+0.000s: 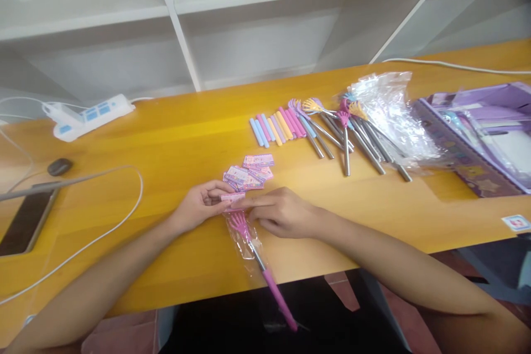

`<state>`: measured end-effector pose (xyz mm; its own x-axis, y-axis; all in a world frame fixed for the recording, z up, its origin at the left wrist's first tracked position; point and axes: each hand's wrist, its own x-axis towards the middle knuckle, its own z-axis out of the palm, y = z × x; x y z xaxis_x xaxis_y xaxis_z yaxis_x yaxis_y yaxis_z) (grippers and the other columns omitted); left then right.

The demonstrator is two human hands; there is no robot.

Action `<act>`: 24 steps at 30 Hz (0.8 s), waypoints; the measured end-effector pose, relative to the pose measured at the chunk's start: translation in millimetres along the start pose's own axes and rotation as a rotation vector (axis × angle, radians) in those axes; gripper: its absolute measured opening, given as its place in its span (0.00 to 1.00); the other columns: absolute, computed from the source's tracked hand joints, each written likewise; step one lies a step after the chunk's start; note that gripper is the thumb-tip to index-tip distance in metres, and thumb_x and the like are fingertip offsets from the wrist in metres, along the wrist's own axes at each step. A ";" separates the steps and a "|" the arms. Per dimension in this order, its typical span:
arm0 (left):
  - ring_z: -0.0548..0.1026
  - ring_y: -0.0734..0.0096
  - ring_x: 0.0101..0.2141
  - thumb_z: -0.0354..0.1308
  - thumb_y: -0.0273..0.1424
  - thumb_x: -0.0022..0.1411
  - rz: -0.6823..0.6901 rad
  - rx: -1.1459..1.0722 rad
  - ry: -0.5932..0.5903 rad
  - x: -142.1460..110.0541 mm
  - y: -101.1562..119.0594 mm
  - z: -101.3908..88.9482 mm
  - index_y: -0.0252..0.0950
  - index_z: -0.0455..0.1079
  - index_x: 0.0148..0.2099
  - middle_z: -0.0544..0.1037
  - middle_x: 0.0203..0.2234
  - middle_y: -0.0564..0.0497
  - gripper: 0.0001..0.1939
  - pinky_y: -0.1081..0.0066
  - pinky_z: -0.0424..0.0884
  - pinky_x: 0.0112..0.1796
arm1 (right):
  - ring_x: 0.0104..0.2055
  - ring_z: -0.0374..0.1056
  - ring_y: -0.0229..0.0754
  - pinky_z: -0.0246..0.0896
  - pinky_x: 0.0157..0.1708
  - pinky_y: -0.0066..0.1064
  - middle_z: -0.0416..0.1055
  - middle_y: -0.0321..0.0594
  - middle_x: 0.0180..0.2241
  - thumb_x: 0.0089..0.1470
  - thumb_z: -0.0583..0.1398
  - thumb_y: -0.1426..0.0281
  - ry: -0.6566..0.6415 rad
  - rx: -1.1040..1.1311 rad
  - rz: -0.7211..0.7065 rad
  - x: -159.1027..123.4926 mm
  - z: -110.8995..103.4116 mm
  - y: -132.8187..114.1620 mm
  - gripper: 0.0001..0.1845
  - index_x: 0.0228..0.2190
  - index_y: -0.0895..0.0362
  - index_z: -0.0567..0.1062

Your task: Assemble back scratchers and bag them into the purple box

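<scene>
A pink back scratcher (259, 263) with a claw head and pink handle lies in a clear plastic sleeve at the table's near edge, its handle hanging past the edge. At its head end, my left hand (199, 206) and my right hand (282, 212) both pinch a small pink card (232, 197) against the sleeve's top. Just beyond my fingers lies a small pile of pink and purple cards (249, 172).
Farther back on the wooden table (174, 144) lie several coloured handle grips (276, 126), several metal scratchers (344, 133), clear bags (388, 105) and a purple box (485, 133). A power strip (89, 116), cables, a phone (27, 218) and a mouse (59, 166) lie at left.
</scene>
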<state>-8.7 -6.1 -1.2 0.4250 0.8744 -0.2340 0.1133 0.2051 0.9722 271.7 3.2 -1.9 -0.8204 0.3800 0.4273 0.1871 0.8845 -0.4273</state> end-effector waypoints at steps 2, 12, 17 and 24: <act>0.84 0.66 0.40 0.72 0.38 0.63 -0.005 0.005 -0.008 -0.4 -0.2 -0.3 0.36 0.76 0.51 0.87 0.42 0.46 0.18 0.70 0.77 0.43 | 0.42 0.78 0.36 0.68 0.35 0.28 0.77 0.38 0.59 0.65 0.55 0.77 0.003 -0.038 -0.029 0.7 0.9 -0.4 0.12 0.37 0.57 0.78; 0.84 0.65 0.41 0.71 0.39 0.65 -0.020 0.044 -0.005 -0.3 -0.3 0.8 0.35 0.76 0.52 0.87 0.42 0.45 0.18 0.70 0.77 0.44 | 0.40 0.77 0.35 0.67 0.35 0.29 0.80 0.38 0.53 0.66 0.55 0.78 0.071 -0.105 -0.010 4.5 1.1 -6.1 0.12 0.37 0.57 0.78; 0.84 0.64 0.41 0.72 0.38 0.63 -0.031 0.014 -0.016 -2.3 1.5 1.2 0.36 0.76 0.52 0.86 0.42 0.45 0.18 0.68 0.77 0.44 | 0.35 0.74 0.35 0.63 0.33 0.29 0.81 0.36 0.40 0.65 0.55 0.78 0.121 -0.078 0.085 -0.5 -5.3 2.3 0.13 0.32 0.57 0.77; 0.82 0.64 0.46 0.72 0.35 0.63 0.023 -0.005 0.017 -1.6 -5.2 -2.0 0.36 0.77 0.53 0.84 0.49 0.43 0.18 0.68 0.76 0.48 | 0.23 0.65 0.30 0.60 0.27 0.23 0.73 0.33 0.25 0.69 0.58 0.67 -0.244 0.610 0.481 5.3 -19.1 -10.5 0.11 0.38 0.59 0.78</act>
<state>-11.8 -7.7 -5.8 0.4121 0.8862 -0.2116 0.0989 0.1874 0.9773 275.8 1.1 20.0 -0.8332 0.5486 -0.0692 0.2795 0.3098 -0.9088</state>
